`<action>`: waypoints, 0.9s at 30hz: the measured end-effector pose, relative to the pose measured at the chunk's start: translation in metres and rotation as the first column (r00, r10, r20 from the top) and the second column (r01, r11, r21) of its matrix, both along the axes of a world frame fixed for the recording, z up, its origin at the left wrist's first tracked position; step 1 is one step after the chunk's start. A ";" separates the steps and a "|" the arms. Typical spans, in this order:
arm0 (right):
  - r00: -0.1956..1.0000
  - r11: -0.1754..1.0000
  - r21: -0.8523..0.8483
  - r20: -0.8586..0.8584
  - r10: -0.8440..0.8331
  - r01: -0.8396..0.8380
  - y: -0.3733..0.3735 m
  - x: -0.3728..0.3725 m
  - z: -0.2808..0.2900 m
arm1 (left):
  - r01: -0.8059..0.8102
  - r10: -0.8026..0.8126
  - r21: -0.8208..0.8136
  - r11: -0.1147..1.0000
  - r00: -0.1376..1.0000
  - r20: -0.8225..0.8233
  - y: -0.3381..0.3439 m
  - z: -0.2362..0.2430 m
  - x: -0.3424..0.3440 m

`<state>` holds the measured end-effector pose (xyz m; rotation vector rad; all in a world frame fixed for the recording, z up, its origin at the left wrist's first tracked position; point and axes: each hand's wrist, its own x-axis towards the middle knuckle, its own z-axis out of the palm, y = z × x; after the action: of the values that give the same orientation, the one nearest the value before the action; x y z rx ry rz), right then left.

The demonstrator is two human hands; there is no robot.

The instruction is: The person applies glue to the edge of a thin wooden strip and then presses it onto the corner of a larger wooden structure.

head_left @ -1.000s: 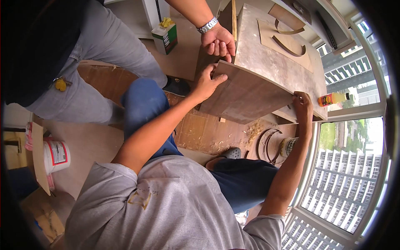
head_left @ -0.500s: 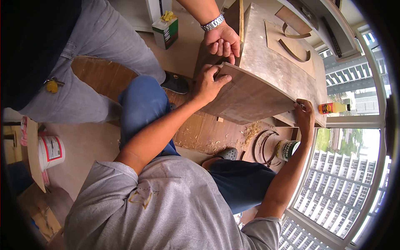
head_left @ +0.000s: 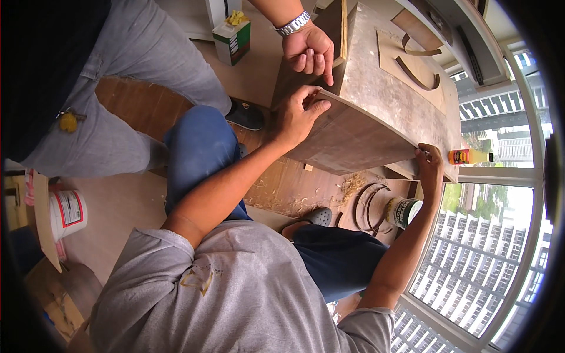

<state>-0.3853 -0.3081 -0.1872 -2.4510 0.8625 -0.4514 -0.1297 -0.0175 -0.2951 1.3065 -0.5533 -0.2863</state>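
A flat brown wooden panel (head_left: 353, 132) stands tilted against the front of a box-like wooden cabinet (head_left: 368, 67). My left hand (head_left: 297, 119) grips the panel's left corner, with the thumb on the near face and the fingers over the top edge. At the opposite end, my right hand (head_left: 429, 167) pinches the panel's right corner. A co-worker's hand (head_left: 309, 52), with a metal watch at the wrist, reaches in from above; its extended index finger points down at the cabinet's corner, just above my left fingers.
Curved brown strips (head_left: 419, 75) lie on the cabinet top. A yellow bottle (head_left: 471, 157) stands by the window. Below the panel are wood shavings (head_left: 353, 185), coiled strips (head_left: 369, 209) and a can (head_left: 405, 212). A green-and-white tin (head_left: 232, 42) and a white bucket (head_left: 69, 215) sit to the left.
The co-worker's hand has shifted slightly left, and its index finger is now stretched further down toward the corner. My hands keep their hold on the panel.
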 end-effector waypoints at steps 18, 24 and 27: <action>1.000 0.999 -0.033 -0.003 0.006 -0.006 0.000 0.000 0.002 | -0.038 0.033 -0.130 0.991 0.999 -0.043 -0.010 -0.004 -0.005; 0.997 1.000 0.024 0.078 0.002 -0.004 -0.001 0.005 -0.002 | -0.069 0.062 -0.092 0.993 0.995 -0.075 -0.007 -0.006 -0.003; 0.998 0.997 0.064 0.061 -0.034 0.030 0.010 0.007 0.008 | -0.041 0.032 -0.085 0.996 0.994 -0.101 -0.006 -0.010 -0.002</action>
<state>-0.3780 -0.2985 -0.1796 -2.3559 0.8782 -0.5011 -0.1319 -0.0232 -0.3047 1.2104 -0.4521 -0.2924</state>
